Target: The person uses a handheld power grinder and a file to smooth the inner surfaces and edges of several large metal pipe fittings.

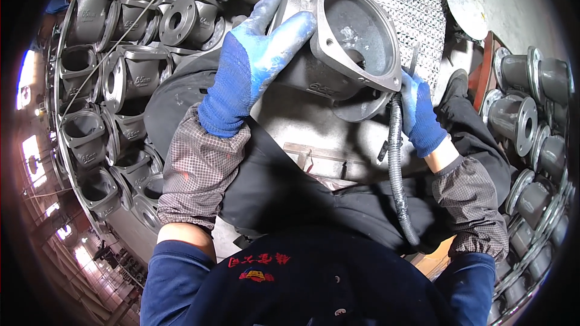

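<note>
A grey cast-iron valve body (323, 81) with a wide, round opening and a squarish flange lies tilted before me. My left hand (260, 54), in a blue glove, grips its left side flange, with thumb and finger spread across it. On the casting's right, my right hand (417, 108), gloved too, is closed beside the flange corner. A thin metal tool (414, 59) sticks up from its fingers; the rest of it is hidden. A ribbed grey hose (396, 169) runs from beside this hand down over my leg.
Stacked grey flanged castings (139, 72) crowd the left side. More flanged castings (513, 121) line the right, next to a red-brown metal edge (488, 72). Beyond the valve body lies a textured metal plate (417, 12), with a pale round disc (466, 12) at its right.
</note>
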The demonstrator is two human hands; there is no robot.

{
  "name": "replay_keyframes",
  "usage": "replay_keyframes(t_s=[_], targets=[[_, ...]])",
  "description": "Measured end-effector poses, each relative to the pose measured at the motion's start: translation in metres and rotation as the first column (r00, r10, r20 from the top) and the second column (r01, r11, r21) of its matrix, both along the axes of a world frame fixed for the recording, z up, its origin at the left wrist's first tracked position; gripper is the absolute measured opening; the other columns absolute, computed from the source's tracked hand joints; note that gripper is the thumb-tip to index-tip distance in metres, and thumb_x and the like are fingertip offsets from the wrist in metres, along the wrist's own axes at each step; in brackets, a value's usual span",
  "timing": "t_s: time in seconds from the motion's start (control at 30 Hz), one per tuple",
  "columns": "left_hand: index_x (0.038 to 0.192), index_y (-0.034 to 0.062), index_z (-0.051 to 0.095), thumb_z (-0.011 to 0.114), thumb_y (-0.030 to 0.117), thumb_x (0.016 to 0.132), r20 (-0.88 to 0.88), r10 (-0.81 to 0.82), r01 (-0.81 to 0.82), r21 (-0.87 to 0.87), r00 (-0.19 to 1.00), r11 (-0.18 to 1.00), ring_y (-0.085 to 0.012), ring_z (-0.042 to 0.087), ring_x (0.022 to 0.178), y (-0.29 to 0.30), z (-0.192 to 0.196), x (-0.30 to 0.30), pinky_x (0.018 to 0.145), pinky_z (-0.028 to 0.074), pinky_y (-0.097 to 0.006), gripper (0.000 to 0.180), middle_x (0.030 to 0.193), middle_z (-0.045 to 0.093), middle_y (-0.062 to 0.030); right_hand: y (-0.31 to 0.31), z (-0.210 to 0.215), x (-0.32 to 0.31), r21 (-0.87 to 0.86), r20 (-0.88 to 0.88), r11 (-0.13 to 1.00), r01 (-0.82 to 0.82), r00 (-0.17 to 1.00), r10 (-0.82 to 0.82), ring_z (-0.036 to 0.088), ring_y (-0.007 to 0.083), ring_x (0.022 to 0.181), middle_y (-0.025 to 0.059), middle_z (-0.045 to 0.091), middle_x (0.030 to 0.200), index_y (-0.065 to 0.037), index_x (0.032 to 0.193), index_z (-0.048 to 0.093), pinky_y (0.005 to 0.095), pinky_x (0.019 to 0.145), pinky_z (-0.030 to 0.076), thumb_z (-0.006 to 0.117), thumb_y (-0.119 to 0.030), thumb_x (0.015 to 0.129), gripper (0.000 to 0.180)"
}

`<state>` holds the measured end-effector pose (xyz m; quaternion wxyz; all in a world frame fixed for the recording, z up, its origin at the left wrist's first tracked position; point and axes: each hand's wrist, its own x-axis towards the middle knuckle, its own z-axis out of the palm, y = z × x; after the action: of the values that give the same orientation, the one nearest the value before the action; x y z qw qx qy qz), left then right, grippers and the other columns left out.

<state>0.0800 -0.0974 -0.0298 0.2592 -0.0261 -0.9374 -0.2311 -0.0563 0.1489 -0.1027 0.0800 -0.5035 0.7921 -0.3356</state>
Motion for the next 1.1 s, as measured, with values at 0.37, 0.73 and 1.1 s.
replay_keyframes(t_s=[0.37,0.73,1.1], targets=[[0.113,0.0076,0.064,0.064,0.005,0.083,0.056,-0.021,0.022,-0.023,0.998,0.999,-0.0276,0.061,0.105,-0.005,0.005,-0.007,0.087,0.05,-0.03,0.031,0.125,0.052,-0.0262,-0.004,0.101,-0.05,0.331,0.692,0.935,0.127,0.641,-0.331,0.051,0.0078,0.045,0.0082,0.066,0.069,0.004,0.123,0.052,0.0209,0.043,0.041,0.055,-0.018,0.086,0.043],[0.113,0.0116,0.064,0.064,0.011,0.083,0.062,-0.011,0.015,-0.062,0.998,0.998,-0.0288,0.063,0.102,0.001,0.006,-0.01,0.085,0.051,-0.03,0.03,0.122,0.055,-0.0245,-0.02,0.103,-0.055,0.495,0.587,0.869,0.024,0.728,-0.354,0.058,0.0112,0.046,0.0108,0.063,0.062,0.005,0.109,0.06,0.0241,0.041,0.047,0.057,-0.014,0.085,0.031],[0.113,0.0162,0.064,0.066,0.013,0.08,0.025,-0.026,0.029,-0.134,0.999,0.991,-0.0347,0.064,0.096,-0.007,0.0,-0.013,0.08,0.053,-0.032,0.033,0.121,0.054,-0.0276,-0.019,0.101,-0.061,0.494,0.611,0.869,0.042,0.694,-0.381,0.054,0.0111,0.042,0.0079,0.06,0.057,0.003,0.116,0.057,0.0236,0.039,0.044,0.057,-0.013,0.087,0.034]])
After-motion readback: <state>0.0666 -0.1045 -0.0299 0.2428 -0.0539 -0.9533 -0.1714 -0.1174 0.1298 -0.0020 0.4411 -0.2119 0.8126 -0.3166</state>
